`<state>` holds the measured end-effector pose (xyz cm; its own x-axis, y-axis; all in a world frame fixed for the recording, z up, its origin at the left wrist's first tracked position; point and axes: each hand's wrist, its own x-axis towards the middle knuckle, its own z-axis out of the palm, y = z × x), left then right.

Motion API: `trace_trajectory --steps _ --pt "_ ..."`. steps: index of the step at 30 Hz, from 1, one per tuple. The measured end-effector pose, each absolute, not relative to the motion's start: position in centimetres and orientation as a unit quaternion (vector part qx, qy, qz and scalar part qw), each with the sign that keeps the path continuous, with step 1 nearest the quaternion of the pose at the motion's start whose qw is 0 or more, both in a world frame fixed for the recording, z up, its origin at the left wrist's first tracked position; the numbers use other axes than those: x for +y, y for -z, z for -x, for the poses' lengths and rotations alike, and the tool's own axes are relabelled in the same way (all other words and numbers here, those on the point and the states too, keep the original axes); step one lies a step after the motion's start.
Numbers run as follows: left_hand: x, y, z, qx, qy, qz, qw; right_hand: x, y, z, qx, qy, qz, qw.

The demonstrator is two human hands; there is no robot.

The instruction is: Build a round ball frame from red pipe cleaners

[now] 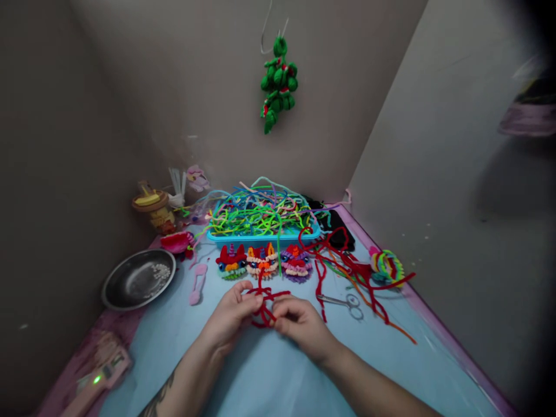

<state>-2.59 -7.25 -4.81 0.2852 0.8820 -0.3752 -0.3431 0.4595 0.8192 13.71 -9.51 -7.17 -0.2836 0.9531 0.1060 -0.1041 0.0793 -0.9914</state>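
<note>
Near the middle of the table, my left hand (237, 313) pinches a looped, crossed length of red yarn (266, 294) between thumb and fingers. Closed on the lower right part of the same yarn is my right hand (299, 325), its thumb and fingertips together. Loose red ends stick out upward and to the right. Just beyond my hands, three small lion-like faces made of coloured yarn stand in a row: a red one (233, 262), a peach and orange one (262, 260), and a purple one (296, 263).
A blue tray (264, 238) heaped with coloured strands stands behind the faces. Small scissors (341, 301) and tangled red yarn (360, 267) lie on the right. On the left are a metal bowl (130, 284) with white beads and a pink pin (198, 285). A green ornament (278, 81) hangs above.
</note>
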Motion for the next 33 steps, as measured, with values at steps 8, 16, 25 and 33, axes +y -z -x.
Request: trace_trajectory --steps 8,16,25,33 --pt "-6.7 5.0 3.7 0.412 -0.383 -0.294 0.773 -9.0 7.1 -14.7 -0.589 -0.537 0.35 0.493" --pt "-6.9 4.7 3.8 0.391 -0.359 -0.306 0.79 -8.5 6.6 -15.3 -0.614 -0.545 0.297 0.487" --pt "-6.2 4.5 4.8 0.476 -0.399 -0.42 0.661 -7.4 7.6 -15.9 -0.497 -0.499 0.493 0.511" --pt "-6.9 4.9 3.8 0.442 -0.319 -0.514 0.662 -8.5 6.3 -14.7 -0.646 -0.485 0.434 0.399"
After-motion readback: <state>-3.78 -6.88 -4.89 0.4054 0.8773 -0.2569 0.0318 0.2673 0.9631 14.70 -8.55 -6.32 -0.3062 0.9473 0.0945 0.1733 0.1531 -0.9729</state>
